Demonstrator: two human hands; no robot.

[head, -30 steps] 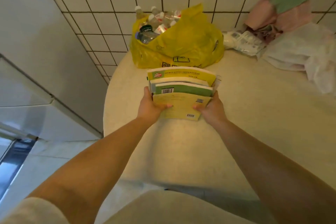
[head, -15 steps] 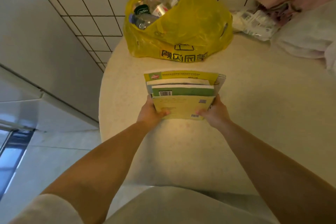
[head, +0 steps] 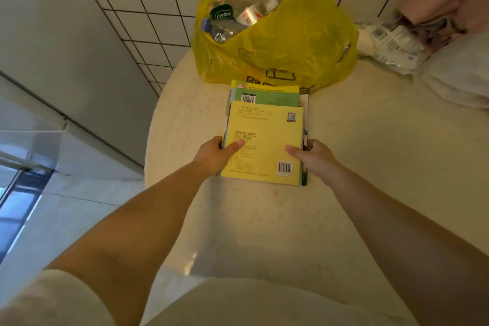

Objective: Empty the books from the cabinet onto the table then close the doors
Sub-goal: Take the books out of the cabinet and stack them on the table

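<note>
**Books held in a stack on the round bench**

Books in a stack of thin paperback volumes [head: 263, 140] lie flat on the pale, speckled round bench [head: 370, 167]. At least three covers can be counted: a yellow one on top, a green one under it and a yellow-green one at the far end; more edges show at the sides, too thin to count. Its far end lies just beside the crinkled yellow plastic bag [head: 291, 42].

Both bare arms reach forward from the bottom of the view. The left hand [head: 213, 153] grips the stack's left edge, thumb laid across the top cover and fingers tucked beside and under the edge. The right hand [head: 316, 157] grips the right edge the same way, thumb on the cover, fingers curled at the side.

The top cover carries a barcode near its lower right corner, a QR code at upper right and lines of print too small to read. The green cover shows a second barcode.

The bag holds several clear plastic bottles [head: 246, 0] with white caps and red-and-white labels; one dark green lid reads "Cestbon". Black printed marks run along the bag's lower front, partly hidden by the books.

One clear packet [head: 391, 42] with a barcode label lies to the right of the bag, near pink cloth [head: 434, 0] and a white plastic bag [head: 460, 79].
</note>
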